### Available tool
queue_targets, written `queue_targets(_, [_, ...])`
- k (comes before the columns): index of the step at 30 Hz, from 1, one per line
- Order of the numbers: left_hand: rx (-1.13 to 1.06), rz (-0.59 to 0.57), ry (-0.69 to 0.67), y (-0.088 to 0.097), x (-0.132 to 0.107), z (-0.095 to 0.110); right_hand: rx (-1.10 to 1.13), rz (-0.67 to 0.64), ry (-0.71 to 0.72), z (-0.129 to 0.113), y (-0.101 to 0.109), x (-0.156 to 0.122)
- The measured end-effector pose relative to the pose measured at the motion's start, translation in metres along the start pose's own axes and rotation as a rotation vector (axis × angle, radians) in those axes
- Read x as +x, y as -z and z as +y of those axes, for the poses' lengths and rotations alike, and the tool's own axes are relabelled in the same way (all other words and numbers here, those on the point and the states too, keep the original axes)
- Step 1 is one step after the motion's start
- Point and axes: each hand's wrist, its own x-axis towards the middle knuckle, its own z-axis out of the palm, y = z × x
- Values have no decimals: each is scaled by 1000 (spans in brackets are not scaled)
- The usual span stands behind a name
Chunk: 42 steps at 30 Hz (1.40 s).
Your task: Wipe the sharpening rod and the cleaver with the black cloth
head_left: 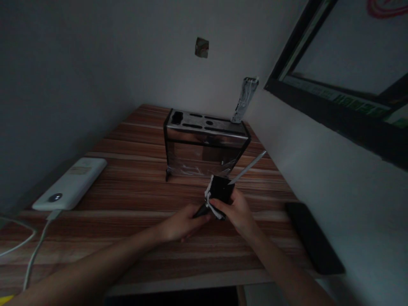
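Observation:
My left hand (181,223) is closed on the dark handle (201,210) of a knife. Its thin blade (247,168) points up and to the right. My right hand (237,210) is wrapped round a black and white cloth (218,191) that covers the knife near the handle. Both hands hover just above the wooden table (127,187), in front of a metal and clear knife block (204,144) with slots in its top.
A white power bank (72,182) with a cable (35,250) lies at the left. A black phone (314,238) lies at the right table edge. A foil-wrapped object (245,100) stands behind the block. Walls close the left, back and right; a dark window frame (334,110) is upper right.

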Motion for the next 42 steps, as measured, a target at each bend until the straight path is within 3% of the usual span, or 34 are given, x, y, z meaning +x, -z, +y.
queue_targets(19, [21,-3,-2,1,0,1,32,25,33,-3,5,2])
queue_targets(28, [18,-13,25,0,0,3,197,215,54,-15,23,17])
queue_targets(42, [102,-59,21,1,-2,8,332,492,306,-35,70,40])
